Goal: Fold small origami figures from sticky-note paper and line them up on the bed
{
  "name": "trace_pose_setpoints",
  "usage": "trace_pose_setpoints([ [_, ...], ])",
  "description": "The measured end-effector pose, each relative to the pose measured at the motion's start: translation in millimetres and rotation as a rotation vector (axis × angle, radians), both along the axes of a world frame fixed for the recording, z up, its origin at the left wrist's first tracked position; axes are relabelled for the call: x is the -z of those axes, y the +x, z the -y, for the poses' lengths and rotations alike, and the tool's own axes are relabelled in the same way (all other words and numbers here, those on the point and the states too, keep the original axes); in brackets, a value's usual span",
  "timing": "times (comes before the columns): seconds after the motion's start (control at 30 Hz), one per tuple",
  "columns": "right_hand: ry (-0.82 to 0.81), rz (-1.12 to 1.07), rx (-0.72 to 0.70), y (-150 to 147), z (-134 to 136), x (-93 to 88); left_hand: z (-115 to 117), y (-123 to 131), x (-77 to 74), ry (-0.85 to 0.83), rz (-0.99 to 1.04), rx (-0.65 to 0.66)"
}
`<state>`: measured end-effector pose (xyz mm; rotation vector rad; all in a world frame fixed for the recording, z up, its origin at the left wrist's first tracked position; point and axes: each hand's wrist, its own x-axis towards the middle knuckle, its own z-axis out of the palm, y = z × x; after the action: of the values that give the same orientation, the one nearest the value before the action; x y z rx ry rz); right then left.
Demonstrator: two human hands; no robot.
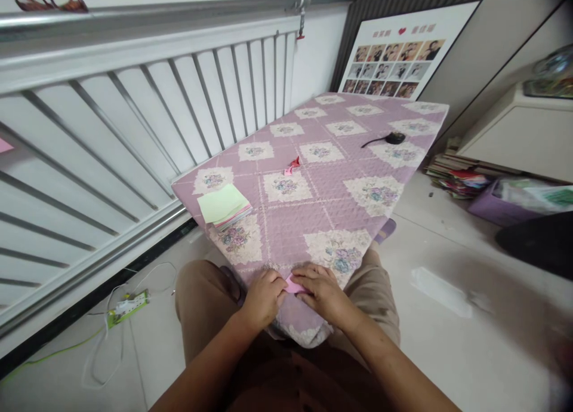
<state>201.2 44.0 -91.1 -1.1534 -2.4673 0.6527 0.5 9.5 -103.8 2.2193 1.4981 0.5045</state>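
Observation:
A small pink folded paper (294, 286) lies on the near edge of a table covered with a purple floral quilted cloth (331, 185). My left hand (264, 297) and my right hand (323, 290) both pinch it, fingers closed, one on each side. Much of the paper is hidden under my fingers. A stack of coloured paper sheets (224, 206) with a pale green one on top sits at the table's left corner. A small red folded paper piece (292, 165) rests near the middle of the cloth.
A black object with a cord (390, 139) lies at the far right of the table. White railing (134, 119) runs along the left. A power strip with wires (126, 307) lies on the floor. Books (454, 176) and a photo board (396, 57) stand beyond.

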Motion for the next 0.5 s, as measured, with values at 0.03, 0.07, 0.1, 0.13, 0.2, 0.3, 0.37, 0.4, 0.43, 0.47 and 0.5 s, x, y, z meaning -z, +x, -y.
trace_pose_setpoints([
  [0.03,-0.001,-0.008,0.007,-0.2,-0.4,0.4,-0.3,0.2,-0.7,0.003,0.006,-0.004],
  [0.07,-0.002,-0.012,0.012,-0.3,-0.5,0.9,-0.3,0.5,-1.3,0.007,0.013,-0.009],
  [0.1,-0.001,-0.014,0.016,-0.3,-0.5,1.3,-0.3,0.9,-1.8,0.013,0.019,-0.012],
  [0.13,0.001,-0.015,0.018,-0.4,-0.4,1.4,-0.1,1.3,-2.2,0.02,0.024,-0.015],
  [0.2,0.015,-0.01,0.017,-1.1,0.1,0.6,0.1,2.1,-2.6,0.038,0.034,-0.022],
  [0.3,0.068,0.021,0.014,-5.3,1.9,-2.8,-0.2,3.8,-2.7,0.067,0.03,-0.04],
  [0.37,0.125,0.071,0.03,-10.7,3.8,-6.3,-1.1,5.2,-3.1,0.089,0.003,-0.052],
  [0.4,0.15,0.107,0.041,-13.9,4.6,-8.3,-1.7,5.8,-3.7,0.101,-0.014,-0.057],
  [0.43,0.171,0.15,0.051,-17.3,5.3,-10.6,-2.4,6.3,-4.5,0.113,-0.029,-0.06],
  [0.47,0.187,0.196,0.059,-20.6,5.6,-12.9,-3.1,6.6,-5.6,0.126,-0.039,-0.061],
  [0.5,0.198,0.24,0.066,-23.8,5.7,-15.4,-3.7,6.6,-7.2,0.14,-0.039,-0.061],
])
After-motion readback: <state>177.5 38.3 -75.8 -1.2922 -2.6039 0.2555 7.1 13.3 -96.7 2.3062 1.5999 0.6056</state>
